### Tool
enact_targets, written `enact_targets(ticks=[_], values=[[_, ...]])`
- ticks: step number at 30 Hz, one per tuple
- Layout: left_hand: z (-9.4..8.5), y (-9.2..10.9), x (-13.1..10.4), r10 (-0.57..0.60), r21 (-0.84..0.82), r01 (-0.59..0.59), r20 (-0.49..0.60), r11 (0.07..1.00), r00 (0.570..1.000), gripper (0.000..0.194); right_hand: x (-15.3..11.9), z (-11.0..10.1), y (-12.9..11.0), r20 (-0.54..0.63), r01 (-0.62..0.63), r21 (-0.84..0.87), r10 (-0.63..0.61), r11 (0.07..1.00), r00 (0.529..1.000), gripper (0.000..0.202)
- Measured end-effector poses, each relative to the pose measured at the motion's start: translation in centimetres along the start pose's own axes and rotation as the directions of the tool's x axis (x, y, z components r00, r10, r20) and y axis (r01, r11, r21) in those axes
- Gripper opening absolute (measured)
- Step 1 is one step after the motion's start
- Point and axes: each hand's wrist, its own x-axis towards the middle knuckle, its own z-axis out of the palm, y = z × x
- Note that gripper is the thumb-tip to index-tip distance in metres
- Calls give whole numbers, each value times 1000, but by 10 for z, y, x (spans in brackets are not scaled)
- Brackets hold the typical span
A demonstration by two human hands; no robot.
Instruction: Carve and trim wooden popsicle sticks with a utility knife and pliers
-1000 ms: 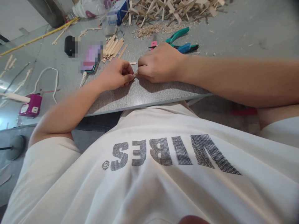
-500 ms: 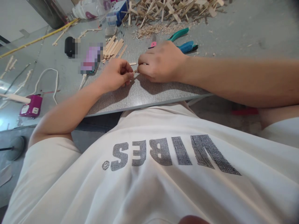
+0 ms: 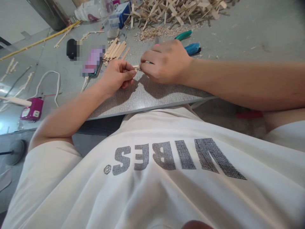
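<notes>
Over the grey table (image 3: 152,97) my two hands nearly meet, fingertips close together. My left hand (image 3: 119,74) pinches a small wooden piece (image 3: 136,69) between thumb and fingers. On the other side of that piece, my right hand (image 3: 166,63) has its fingers closed at its end; what they grip is too small to make out. Just behind my right hand lie pliers with a green handle (image 3: 183,35) and a blue handle (image 3: 192,49), their front part hidden. A stack of flat wooden sticks (image 3: 115,49) lies behind my left hand.
A large pile of wooden pieces (image 3: 171,9) stands at the back, shavings (image 3: 152,32) before it. A phone (image 3: 93,62), a black case (image 3: 71,48), a blue box (image 3: 122,14), a purple device (image 3: 33,108) with white cable and a yellow strip (image 3: 40,42) lie leftward.
My left fingers have shifted slightly, and the small piece between the hands is tilted differently. My right hand has moved a little over the pliers, covering more of the green handle.
</notes>
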Motion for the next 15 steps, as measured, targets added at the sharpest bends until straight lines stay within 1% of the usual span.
enact_targets(ticks=[4, 8, 11, 15], values=[[1, 1, 1, -13, -2, 13, -18, 1000, 1000, 23, 2, -6, -1, 87, -30, -49, 35, 998, 996, 62], [3, -6, 4, 24, 32, -22, -64, 999, 998, 17, 1, -14, -4, 150, -51, -114, 68, 992, 986, 59], [4, -11, 7, 65, 72, -60, -71, 996, 995, 13, 0, -16, -4, 164, -68, -91, 82, 994, 983, 59], [5, -18, 10, 114, 114, -106, -60, 988, 992, 12, -1, -11, 1, 138, -63, -75, 73, 995, 988, 58]])
